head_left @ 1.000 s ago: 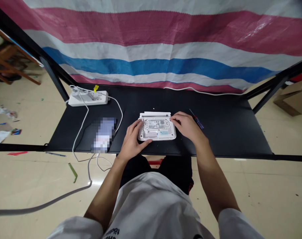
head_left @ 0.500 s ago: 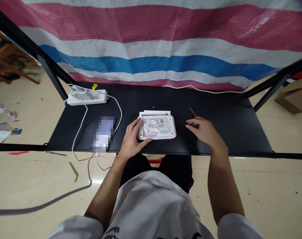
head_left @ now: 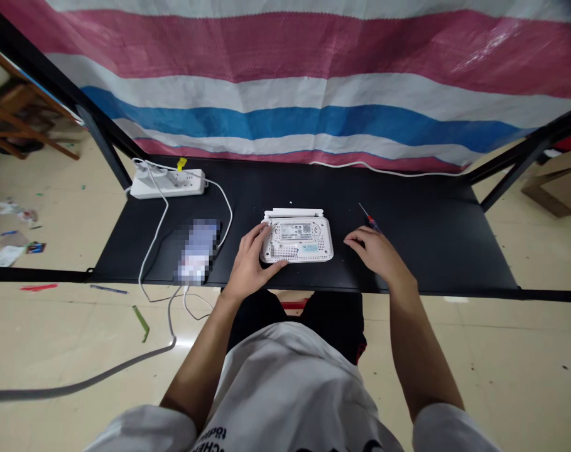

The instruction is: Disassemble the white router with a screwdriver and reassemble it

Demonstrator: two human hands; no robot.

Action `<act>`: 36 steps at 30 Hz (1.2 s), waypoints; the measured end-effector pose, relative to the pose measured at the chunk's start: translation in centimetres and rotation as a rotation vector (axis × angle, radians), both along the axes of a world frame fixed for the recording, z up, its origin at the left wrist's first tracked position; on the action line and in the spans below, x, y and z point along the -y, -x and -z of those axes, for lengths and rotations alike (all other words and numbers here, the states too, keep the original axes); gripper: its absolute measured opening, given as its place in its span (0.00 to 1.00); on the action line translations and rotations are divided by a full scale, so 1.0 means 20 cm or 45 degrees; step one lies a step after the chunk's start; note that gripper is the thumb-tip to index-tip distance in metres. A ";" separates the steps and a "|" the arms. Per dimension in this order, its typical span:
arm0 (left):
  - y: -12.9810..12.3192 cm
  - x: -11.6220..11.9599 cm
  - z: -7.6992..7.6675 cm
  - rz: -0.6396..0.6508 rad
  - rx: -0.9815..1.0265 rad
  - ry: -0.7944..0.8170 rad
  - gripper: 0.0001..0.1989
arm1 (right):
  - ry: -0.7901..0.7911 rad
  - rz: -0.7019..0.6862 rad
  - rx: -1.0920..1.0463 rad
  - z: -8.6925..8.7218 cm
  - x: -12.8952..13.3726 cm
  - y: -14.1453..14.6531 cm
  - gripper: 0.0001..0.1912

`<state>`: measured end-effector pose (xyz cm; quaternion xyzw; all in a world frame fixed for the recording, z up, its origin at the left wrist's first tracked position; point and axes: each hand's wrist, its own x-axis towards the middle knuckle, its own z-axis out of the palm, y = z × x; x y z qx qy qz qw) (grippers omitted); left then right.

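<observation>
A white router (head_left: 292, 253) lies label side up on the black table, its antenna (head_left: 294, 213) folded along the far edge. My left hand (head_left: 252, 263) grips the router's left end, thumb along the near edge and fingers on the far left corner. To the right of the router, my right hand (head_left: 372, 251) hovers low over the table with thumb and fingertips pinched together. Whatever may be between those fingertips is too small or hidden to make out. Just beyond that hand rests a screwdriver (head_left: 371, 221) with a red and blue handle, partly covered by the hand.
At the left stand a white power strip (head_left: 191, 182) with plugs and a blurred phone (head_left: 198, 251) on a white cable. A striped plastic sheet (head_left: 285, 119) hangs behind the table. Black frame posts (head_left: 103, 147) rise at both sides. A cardboard box (head_left: 561, 185) sits at the right.
My right hand has shifted slightly left toward the router, and more of the screwdriver's handle now shows. The left hand and router stay in place.
</observation>
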<state>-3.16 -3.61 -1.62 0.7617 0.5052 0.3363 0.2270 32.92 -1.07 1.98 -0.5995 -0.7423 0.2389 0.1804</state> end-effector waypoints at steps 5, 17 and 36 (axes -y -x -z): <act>0.00 0.00 0.00 0.007 0.006 -0.009 0.45 | 0.023 -0.110 -0.296 -0.11 0.05 0.12 0.10; 0.00 0.00 0.01 0.012 0.007 -0.024 0.46 | 0.091 -0.146 -0.150 -0.14 0.05 0.25 0.11; 0.02 0.00 -0.01 0.060 0.101 0.003 0.45 | -0.073 0.305 -0.124 0.11 0.00 -0.05 0.19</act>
